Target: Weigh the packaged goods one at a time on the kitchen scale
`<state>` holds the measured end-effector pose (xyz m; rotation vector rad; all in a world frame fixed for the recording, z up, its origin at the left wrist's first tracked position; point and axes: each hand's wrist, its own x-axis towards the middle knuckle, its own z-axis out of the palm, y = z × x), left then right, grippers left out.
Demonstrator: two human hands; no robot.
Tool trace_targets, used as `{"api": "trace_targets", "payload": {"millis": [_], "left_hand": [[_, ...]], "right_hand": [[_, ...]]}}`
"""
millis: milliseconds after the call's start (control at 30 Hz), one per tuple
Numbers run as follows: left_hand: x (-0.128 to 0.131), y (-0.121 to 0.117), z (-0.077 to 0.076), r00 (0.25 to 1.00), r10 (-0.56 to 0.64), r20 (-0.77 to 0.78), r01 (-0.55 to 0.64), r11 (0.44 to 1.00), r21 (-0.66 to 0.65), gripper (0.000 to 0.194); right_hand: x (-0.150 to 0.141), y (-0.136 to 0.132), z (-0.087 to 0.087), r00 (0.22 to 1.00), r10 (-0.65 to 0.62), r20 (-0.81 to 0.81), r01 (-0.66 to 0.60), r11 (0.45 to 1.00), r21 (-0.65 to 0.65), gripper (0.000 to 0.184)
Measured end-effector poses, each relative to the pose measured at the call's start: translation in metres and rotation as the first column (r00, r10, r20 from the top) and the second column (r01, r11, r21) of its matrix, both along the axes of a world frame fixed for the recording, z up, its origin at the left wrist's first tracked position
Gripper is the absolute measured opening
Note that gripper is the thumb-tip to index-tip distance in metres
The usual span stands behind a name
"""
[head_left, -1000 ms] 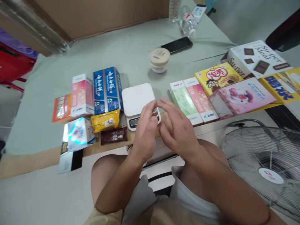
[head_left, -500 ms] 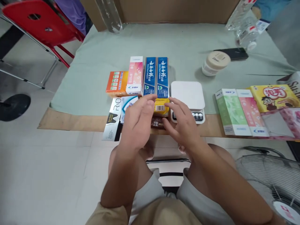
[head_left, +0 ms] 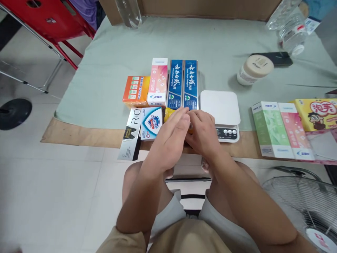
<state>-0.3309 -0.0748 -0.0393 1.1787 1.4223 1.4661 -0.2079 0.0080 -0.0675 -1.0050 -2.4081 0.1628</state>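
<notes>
My left hand (head_left: pixel 171 140) is open, its straight fingers side by side and slanting over a yellow packet (head_left: pixel 168 113). Right beside it, my right hand (head_left: pixel 204 130) is closed, with fingers curled down at the packet's right side. Its fingertips are partly hidden, so what they grip cannot be made out. Two blue toothpaste boxes (head_left: pixel 183 84) lie just beyond the hands. Left of them are a pink-and-white box (head_left: pixel 158 82), an orange box (head_left: pixel 135 91), a Safeguard soap box (head_left: pixel 152 123) and a silver-black box (head_left: pixel 129 135). A white scale (head_left: pixel 220 108) lies close to my right hand.
A Dove jar (head_left: pixel 254 70), a dark phone (head_left: pixel 279 59) and a plastic bottle (head_left: pixel 295 37) are at the back right. Green (head_left: pixel 271 130) and pink (head_left: pixel 296 130) boxes stand near a yellow snack box (head_left: pixel 319 112). A fan (head_left: pixel 302 196) is below the table's right edge.
My hands have come together over the yellow packet. The right fingers have curled in, and the brown pack in front is now hidden. The view has shifted slightly.
</notes>
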Motion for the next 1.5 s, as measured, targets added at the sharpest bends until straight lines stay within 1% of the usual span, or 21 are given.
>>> {"api": "trace_targets", "payload": {"millis": [133,233,333,400,500,567,600,700,767,800,900,967,1033,1167,1233,1333,1400,1500], "left_hand": [[0.006,0.001,0.003,0.999,0.025,0.031,-0.028,0.993,0.114,0.060],[0.015,0.007,0.008,0.991,0.028,0.132,-0.056,0.975,0.213,0.057],[0.027,0.016,0.009,0.979,0.023,0.203,-0.085,0.949,0.303,0.055],[0.036,0.024,0.005,0.977,0.010,0.214,-0.082,0.941,0.327,0.053],[0.047,0.034,-0.005,0.982,-0.016,0.187,-0.041,0.953,0.299,0.050],[0.052,0.041,-0.012,0.989,-0.015,0.150,-0.028,0.960,0.278,0.048],[0.055,0.044,-0.016,0.991,-0.013,0.136,-0.023,0.964,0.264,0.046],[0.061,0.053,-0.022,0.991,-0.004,0.134,-0.024,0.979,0.204,0.046],[0.065,0.058,-0.023,0.991,0.005,0.137,-0.027,0.987,0.156,0.046],[0.067,0.060,-0.023,0.991,0.007,0.135,-0.025,0.991,0.134,0.046],[0.073,0.067,-0.022,0.992,-0.016,0.122,0.004,0.995,0.103,0.046],[0.075,0.071,-0.020,0.993,-0.041,0.108,0.029,0.993,0.113,0.046],[0.076,0.074,-0.019,0.992,-0.065,0.105,0.051,0.990,0.132,0.045],[0.079,0.080,-0.018,0.985,-0.127,0.116,0.108,0.982,0.155,0.045],[0.080,0.081,-0.019,0.984,-0.135,0.117,0.116,0.981,0.156,0.046],[0.081,0.081,-0.023,0.984,-0.131,0.120,0.113,0.983,0.147,0.049],[0.080,0.080,-0.027,0.986,-0.116,0.118,0.099,0.986,0.136,0.051],[0.079,0.079,-0.032,0.993,-0.081,0.083,0.071,0.990,0.120,0.052]], "right_hand": [[0.011,-0.004,0.004,0.999,-0.018,-0.034,0.019,1.000,0.022,0.039],[0.029,-0.002,0.007,0.993,-0.052,-0.109,0.061,0.994,0.085,0.040],[0.048,0.012,0.005,0.965,-0.159,-0.211,0.199,0.962,0.186,0.040],[0.056,0.024,0.000,0.938,-0.243,-0.247,0.299,0.929,0.218,0.039],[0.063,0.040,-0.004,0.919,-0.346,-0.190,0.381,0.903,0.198,0.038],[0.067,0.045,-0.003,0.909,-0.382,-0.168,0.411,0.889,0.203,0.039],[0.070,0.046,-0.002,0.902,-0.390,-0.187,0.425,0.879,0.214,0.041],[0.079,0.047,0.003,0.870,-0.374,-0.320,0.454,0.862,0.226,0.041],[0.084,0.046,0.006,0.872,-0.326,-0.365,0.415,0.888,0.198,0.039],[0.085,0.046,0.006,0.885,-0.299,-0.356,0.378,0.908,0.177,0.038],[0.084,0.045,0.007,0.949,-0.216,-0.230,0.244,0.964,0.102,0.040],[0.081,0.044,0.008,0.978,-0.167,-0.128,0.175,0.983,0.053,0.039],[0.079,0.044,0.009,0.987,-0.146,-0.064,0.148,0.989,0.019,0.037],[0.080,0.046,0.013,0.976,-0.219,-0.013,0.219,0.975,-0.030,0.046],[0.083,0.047,0.014,0.968,-0.249,-0.009,0.248,0.968,-0.041,0.048],[0.090,0.049,0.015,0.956,-0.287,-0.062,0.288,0.958,0.003,0.045],[0.097,0.051,0.014,0.932,-0.343,-0.115,0.351,0.935,0.056,0.042],[0.109,0.053,0.012,0.869,-0.468,-0.160,0.485,0.870,0.085,0.039]]}}
